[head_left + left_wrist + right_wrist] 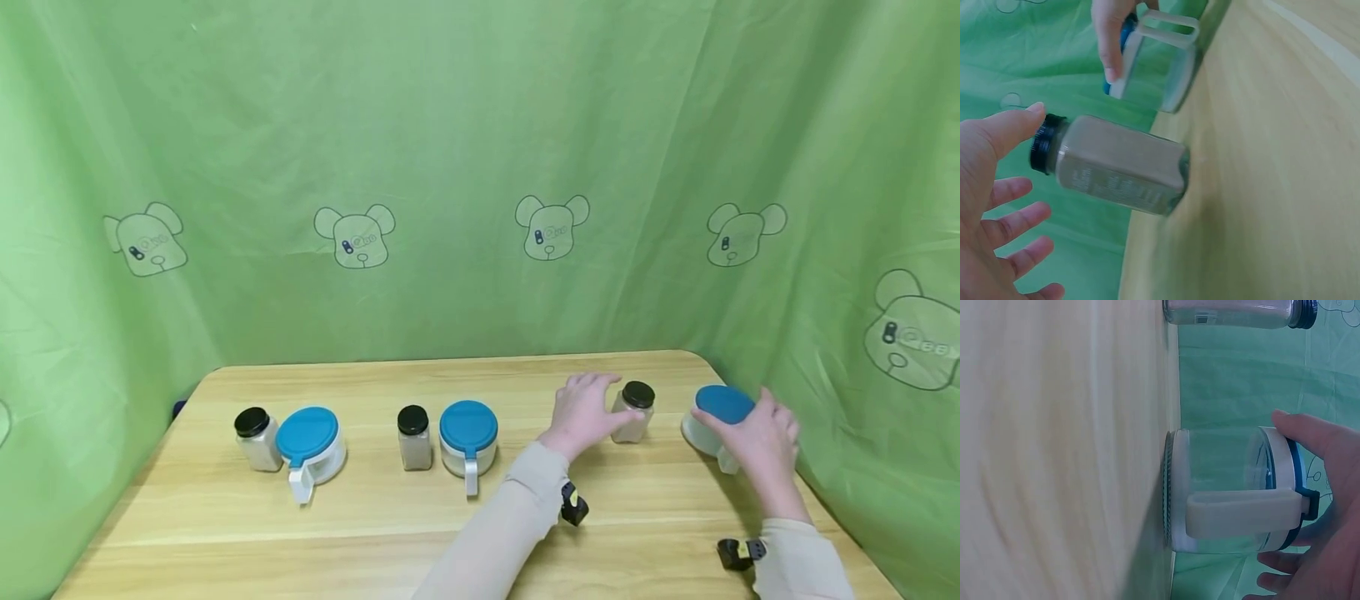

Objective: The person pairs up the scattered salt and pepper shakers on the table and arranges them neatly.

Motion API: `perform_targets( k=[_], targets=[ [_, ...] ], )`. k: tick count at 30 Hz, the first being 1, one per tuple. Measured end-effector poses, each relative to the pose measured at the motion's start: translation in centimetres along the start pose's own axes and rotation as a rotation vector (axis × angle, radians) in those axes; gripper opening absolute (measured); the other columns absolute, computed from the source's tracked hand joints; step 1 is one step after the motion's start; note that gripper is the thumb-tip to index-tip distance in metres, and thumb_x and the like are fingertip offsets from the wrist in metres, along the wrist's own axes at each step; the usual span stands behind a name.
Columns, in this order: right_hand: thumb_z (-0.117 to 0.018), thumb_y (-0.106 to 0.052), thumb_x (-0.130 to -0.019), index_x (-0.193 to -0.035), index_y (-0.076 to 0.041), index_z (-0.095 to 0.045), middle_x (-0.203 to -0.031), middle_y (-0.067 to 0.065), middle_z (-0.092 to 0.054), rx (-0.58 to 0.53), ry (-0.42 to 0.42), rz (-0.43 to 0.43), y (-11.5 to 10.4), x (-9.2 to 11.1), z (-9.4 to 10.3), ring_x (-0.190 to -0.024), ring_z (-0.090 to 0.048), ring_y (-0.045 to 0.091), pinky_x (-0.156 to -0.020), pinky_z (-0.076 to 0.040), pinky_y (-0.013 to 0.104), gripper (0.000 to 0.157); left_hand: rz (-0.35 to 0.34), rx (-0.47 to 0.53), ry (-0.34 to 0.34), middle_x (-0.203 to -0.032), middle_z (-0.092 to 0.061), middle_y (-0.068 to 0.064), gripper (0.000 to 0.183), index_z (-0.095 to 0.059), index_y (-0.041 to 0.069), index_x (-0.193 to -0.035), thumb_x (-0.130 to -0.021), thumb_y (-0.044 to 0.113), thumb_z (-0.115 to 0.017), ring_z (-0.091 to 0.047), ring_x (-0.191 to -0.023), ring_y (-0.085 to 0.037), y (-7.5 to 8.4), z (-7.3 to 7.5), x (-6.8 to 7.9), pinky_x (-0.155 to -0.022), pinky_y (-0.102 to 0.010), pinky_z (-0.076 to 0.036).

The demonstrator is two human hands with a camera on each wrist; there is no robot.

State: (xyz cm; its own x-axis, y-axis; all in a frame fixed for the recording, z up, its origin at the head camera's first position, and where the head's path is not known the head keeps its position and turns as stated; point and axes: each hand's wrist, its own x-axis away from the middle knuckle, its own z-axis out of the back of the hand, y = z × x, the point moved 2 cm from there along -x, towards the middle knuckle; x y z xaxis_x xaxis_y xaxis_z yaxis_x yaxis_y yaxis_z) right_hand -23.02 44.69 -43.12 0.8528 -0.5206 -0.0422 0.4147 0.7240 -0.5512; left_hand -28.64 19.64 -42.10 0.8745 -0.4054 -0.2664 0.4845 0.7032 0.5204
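Observation:
On the right of the head view, my left hand (585, 414) is beside a clear spice jar (632, 412) with a black cap and pale contents. The left wrist view shows its fingers spread, with the thumb at the cap of this spice jar (1119, 161). My right hand (760, 437) grips the blue lid of a clear seasoning pot (701, 435), thumb on one side and fingers on the other. In the right wrist view, the white handle of this seasoning pot (1241, 514) faces the camera and its base is at the tabletop.
Along the wooden table (360, 542), another black-capped jar (415, 439) stands beside a blue-lidded pot (468, 437) near the middle. A similar jar (258, 440) and pot (311, 442) stand at the left. A green curtain (450, 317) hangs behind the table.

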Motion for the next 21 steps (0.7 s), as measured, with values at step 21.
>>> perform_targets(
  k=[21],
  targets=[
    [-0.065, -0.065, -0.08, -0.15, 0.012, -0.001, -0.145, 0.046, -0.016, 0.071, -0.079, 0.002, 0.6, -0.1, -0.1, -0.131, -0.016, 0.063, -0.096, -0.028, 0.075, 0.123, -0.004, -0.131, -0.065, -0.133, -0.059, 0.011, 0.068, -0.053, 0.03, -0.136, -0.08, 0.066, -0.066, -0.053, -0.118, -0.011, 0.1, -2.5, -0.8, -0.093, -0.03, -0.042]
  ],
)
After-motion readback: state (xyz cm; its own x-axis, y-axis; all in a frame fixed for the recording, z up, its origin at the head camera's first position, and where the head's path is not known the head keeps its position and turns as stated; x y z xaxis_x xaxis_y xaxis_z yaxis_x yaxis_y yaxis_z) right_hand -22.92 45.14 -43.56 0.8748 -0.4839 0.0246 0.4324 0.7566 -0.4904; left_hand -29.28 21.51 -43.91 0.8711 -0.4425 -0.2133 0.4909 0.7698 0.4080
